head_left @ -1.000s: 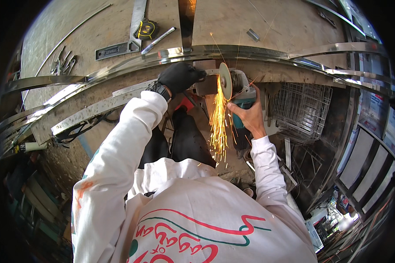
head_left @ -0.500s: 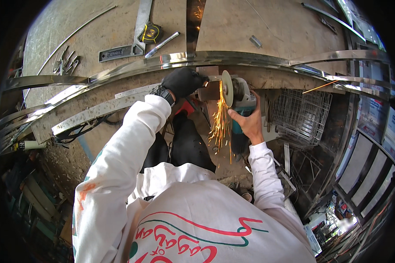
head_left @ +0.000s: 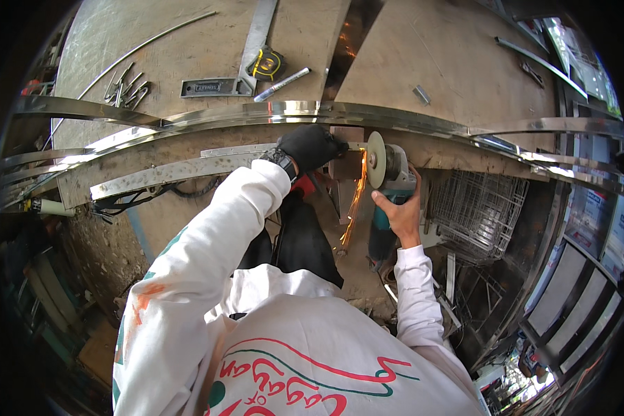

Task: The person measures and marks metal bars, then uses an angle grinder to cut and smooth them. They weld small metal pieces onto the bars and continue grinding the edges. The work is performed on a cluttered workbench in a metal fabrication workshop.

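My right hand (head_left: 403,213), bare, is wrapped round the body of a teal and grey angle grinder (head_left: 381,239). The grinder stands upright with its pale disc (head_left: 375,161) toward the bench edge. Orange sparks (head_left: 358,197) stream down from the disc's left side. Just left of the disc, my left hand (head_left: 312,147), in a black glove and with a watch at the wrist, is closed on a thin metal bar (head_left: 356,145). The bar's end meets the disc; the glove covers part of it.
Shiny metal strips (head_left: 291,109) run along the bench's near edge. On the bench lie a tape measure (head_left: 267,64), a marker (head_left: 282,85), a square (head_left: 211,87) and several bent rods (head_left: 125,88). A wire basket (head_left: 480,215) stands below at right.
The view has shifted, so the scene sits lower and farther right. The spark stream has become narrower. Both hands keep their grips, with the disc still at the bar.
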Motion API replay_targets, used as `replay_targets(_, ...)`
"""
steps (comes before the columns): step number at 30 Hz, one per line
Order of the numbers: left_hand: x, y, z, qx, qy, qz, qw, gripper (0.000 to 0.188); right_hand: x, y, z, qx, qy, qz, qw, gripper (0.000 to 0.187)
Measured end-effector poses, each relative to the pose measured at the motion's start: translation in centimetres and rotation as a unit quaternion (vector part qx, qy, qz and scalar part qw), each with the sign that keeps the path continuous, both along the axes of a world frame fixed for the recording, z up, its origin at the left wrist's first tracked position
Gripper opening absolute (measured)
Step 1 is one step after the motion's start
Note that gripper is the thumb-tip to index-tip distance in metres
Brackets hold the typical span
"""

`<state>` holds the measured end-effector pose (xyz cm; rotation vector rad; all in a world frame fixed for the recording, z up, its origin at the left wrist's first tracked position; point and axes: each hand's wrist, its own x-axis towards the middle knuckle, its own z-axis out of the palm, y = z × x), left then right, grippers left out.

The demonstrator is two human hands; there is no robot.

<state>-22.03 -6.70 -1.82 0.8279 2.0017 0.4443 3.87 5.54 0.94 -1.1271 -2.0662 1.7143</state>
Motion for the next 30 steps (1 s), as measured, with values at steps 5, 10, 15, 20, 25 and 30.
replay_targets(5,0.5,-0.9,-2.5,0.028,0.037,-0.028,0.999,0.047,0.2,0.0,-0.4,0.022,-0.005,0.013,1.000,0.086)
replay_targets(10,0.3,0.0,0.5,-0.008,0.019,-0.025,0.999,0.045,1.5,-0.6,-1.6,0.027,-0.039,0.003,0.999,0.085)
replay_targets(15,0.2,-0.3,0.9,-0.004,0.028,-0.009,1.000,0.045,1.5,-0.7,-1.8,-0.009,-0.031,-0.008,0.999,0.085)
replay_targets(20,0.0,0.1,0.8,-0.007,-0.003,-0.021,1.000,0.041,0.5,-0.4,-1.1,0.013,-0.042,-0.003,0.999,0.084)
replay_targets(25,-0.6,-0.5,-2.9,0.074,0.023,-0.096,0.992,0.038,0.7,0.0,-0.6,0.006,-0.058,0.003,0.998,0.087)
replay_targets(30,-0.6,0.2,0.8,0.040,0.015,-0.075,0.996,0.044,3.2,-0.5,-1.1,0.050,-0.118,0.001,0.992,0.093)
